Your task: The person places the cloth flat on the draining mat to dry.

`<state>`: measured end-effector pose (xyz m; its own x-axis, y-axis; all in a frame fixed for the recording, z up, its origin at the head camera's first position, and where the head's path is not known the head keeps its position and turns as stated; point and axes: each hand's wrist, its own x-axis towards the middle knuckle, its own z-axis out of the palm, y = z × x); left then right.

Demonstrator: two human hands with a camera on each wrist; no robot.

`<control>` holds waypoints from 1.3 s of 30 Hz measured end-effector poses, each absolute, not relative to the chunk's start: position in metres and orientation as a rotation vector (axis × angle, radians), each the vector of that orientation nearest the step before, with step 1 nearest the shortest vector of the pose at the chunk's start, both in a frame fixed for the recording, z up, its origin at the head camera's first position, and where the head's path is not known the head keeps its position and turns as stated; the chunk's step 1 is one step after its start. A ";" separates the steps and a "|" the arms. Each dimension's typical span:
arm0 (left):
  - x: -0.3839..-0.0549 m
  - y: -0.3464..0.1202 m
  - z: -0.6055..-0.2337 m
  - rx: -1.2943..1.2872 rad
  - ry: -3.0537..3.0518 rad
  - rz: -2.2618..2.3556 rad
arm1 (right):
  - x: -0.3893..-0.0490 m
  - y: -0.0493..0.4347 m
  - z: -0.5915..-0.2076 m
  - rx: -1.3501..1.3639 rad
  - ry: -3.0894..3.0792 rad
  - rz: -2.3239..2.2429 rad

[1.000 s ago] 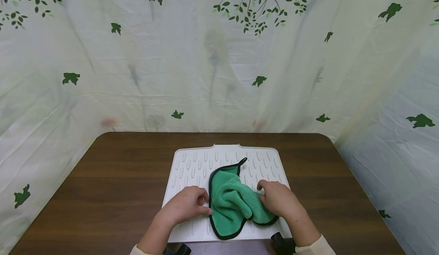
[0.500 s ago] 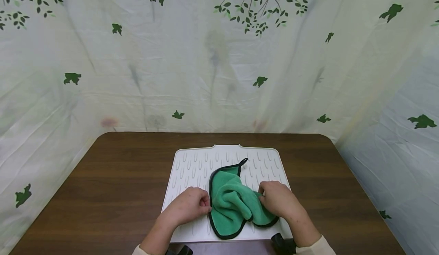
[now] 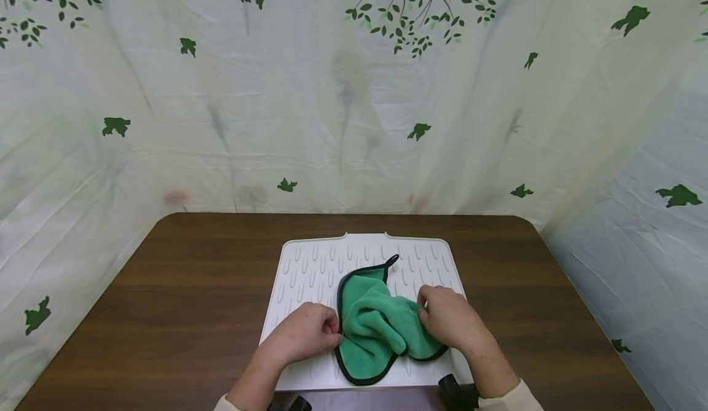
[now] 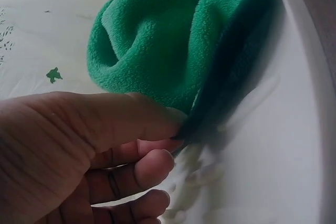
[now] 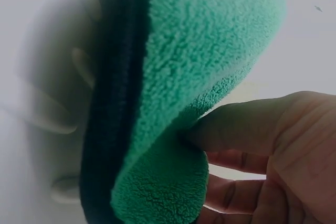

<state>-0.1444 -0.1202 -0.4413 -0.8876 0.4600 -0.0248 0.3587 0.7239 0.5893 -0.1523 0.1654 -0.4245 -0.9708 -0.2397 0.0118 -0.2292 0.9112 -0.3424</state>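
A green fleecy cloth [image 3: 372,313] with dark edging lies crumpled on a white ridged drying board [image 3: 306,263]. Its small dark hanging loop [image 3: 392,260] points to the far side. On the cloth's left edge, my left hand [image 3: 307,332] pinches the dark border between thumb and forefinger; the left wrist view shows the other fingers [image 4: 152,171] loosely bent below. My right hand [image 3: 452,317] holds the right side of the cloth, its thumb [image 5: 236,127] pressing into a fold in the right wrist view. The right fingertips are hidden behind the fabric.
Brown wooden table [image 3: 182,313] surrounds the board. A pale curtain [image 3: 310,104] printed with leaves hangs behind it and at both sides. Dark wrist camera parts [image 3: 456,391] show near the front edge.
My left fingers have come together on the cloth's left edge. My right hand has risen slightly away from me, lifting the right side of the cloth a little.
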 end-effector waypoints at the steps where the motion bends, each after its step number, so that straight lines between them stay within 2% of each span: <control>1: -0.145 -0.121 -0.441 0.657 2.762 0.888 | -0.152 0.166 -0.424 -0.365 3.041 -0.546; 27: -0.146 -0.151 -0.427 0.404 2.759 0.850 | -0.152 0.177 -0.419 -0.121 2.999 -0.451; 39: -0.148 -0.152 -0.429 0.446 2.710 0.857 | -0.154 0.177 -0.420 -0.248 2.970 -0.579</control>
